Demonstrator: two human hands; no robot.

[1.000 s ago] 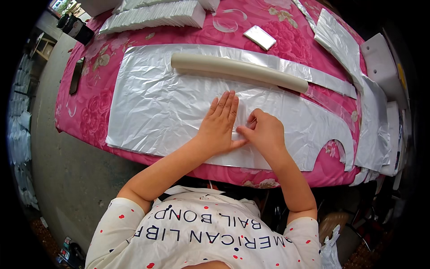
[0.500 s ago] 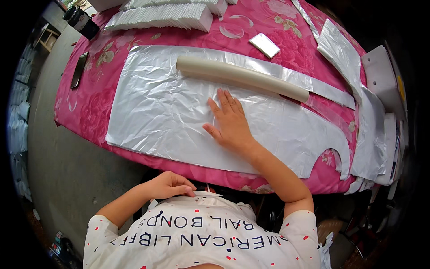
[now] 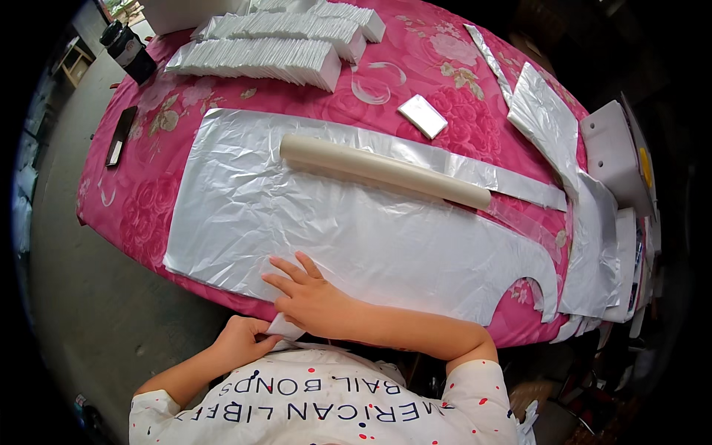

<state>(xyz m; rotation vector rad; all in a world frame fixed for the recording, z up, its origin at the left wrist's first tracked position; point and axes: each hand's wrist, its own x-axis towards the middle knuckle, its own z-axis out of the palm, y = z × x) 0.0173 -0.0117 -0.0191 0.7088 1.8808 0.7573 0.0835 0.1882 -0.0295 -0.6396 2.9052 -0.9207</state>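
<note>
At the table's near edge, my left hand (image 3: pixel 243 343) is closed, thumb and fingers pinching a small white folded piece (image 3: pixel 285 327) that looks like thin plastic. My right hand (image 3: pixel 315 300) reaches across beside it, fingers spread apart over the near edge of a flat stack of thin white plastic bags (image 3: pixel 371 245). Its palm side and thumb are partly hidden, close to the folded piece. The bags have a rounded cut-out at their right end. A long beige tube (image 3: pixel 386 174) lies across them, toward the far side.
A pink flowered cloth (image 3: pixel 148 215) covers the table. Rows of folded white packets (image 3: pixel 256 63) stand at the back left, near a dark bottle (image 3: pixel 127 52) and a phone (image 3: pixel 121 137). One white packet (image 3: pixel 423 117) lies beyond the tube. Plastic sheets (image 3: pixel 593 245) and white boxes (image 3: pixel 615 156) line the right.
My right hand has drawn back from beside the tube to the near edge. My left hand now shows a white folded piece in its fingers. The view has shifted slightly.
</note>
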